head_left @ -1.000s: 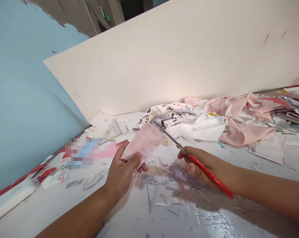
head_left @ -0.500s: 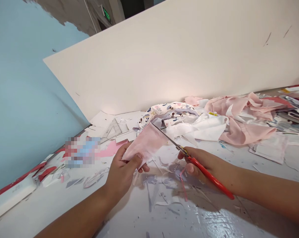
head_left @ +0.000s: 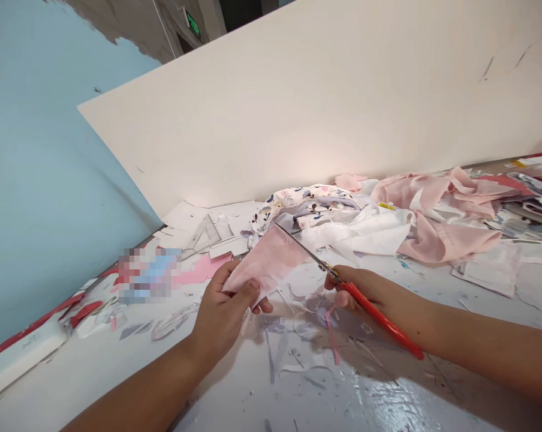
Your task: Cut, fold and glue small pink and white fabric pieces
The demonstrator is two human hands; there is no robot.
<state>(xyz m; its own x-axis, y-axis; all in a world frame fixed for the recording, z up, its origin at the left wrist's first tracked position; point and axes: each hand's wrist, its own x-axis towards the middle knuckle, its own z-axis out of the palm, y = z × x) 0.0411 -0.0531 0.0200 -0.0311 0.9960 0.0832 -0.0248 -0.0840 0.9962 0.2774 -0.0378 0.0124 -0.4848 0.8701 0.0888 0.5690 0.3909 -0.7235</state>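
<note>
holding flat pink fabric (head_left: 267, 264), slender metal-bladed scissors (head_left: 363, 301), crumpled white cloth (head_left: 374, 233)

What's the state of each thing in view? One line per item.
Left hand: closed on the cloth, thumb on top
Pink cloth piece: held up, mostly flat
Right hand: closed around the handles
Scissors: held at the cloth's edge; can't tell if fully shut
Floral fabric: bunched
White fabric: crumpled
Pink fabric: heaped, creased
Tabletop: littered with scraps
Green sign: lit
</note>
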